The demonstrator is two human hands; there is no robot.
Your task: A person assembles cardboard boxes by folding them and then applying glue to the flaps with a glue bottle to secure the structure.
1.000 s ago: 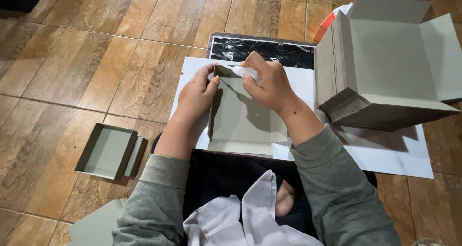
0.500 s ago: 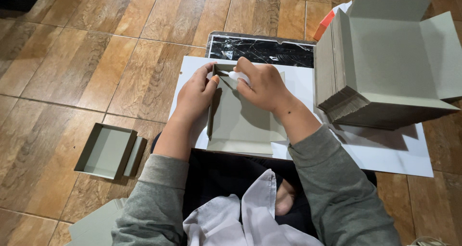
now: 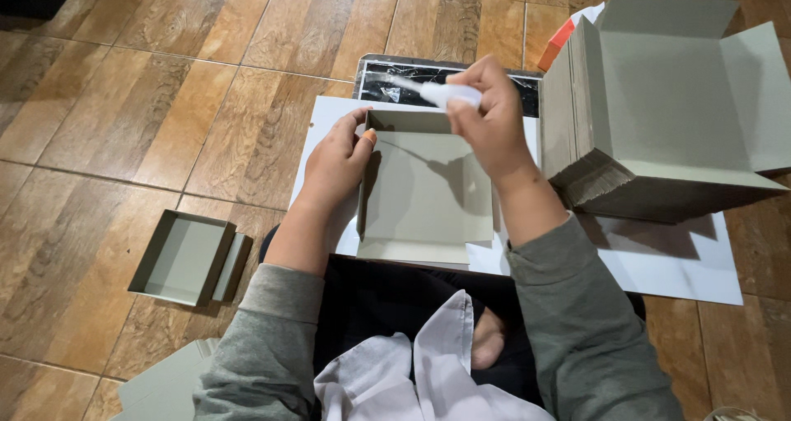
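Grey cardboard tray lies half-folded on a white sheet on the wooden floor. Left hand pinches its upright left wall; right hand is clamped on a small white glue bottle above the far wall. A finished tray sits left, and a stack of grey flats right.

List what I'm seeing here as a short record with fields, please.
Setting: person seated on a wooden-look tile floor
Left hand: holds up a side flap of the grey cardboard tray
Right hand: grips a small white tube above the tray's far edge
Underlay: white sheet
Right side: stack of flat grey boards
Left side: finished grey tray
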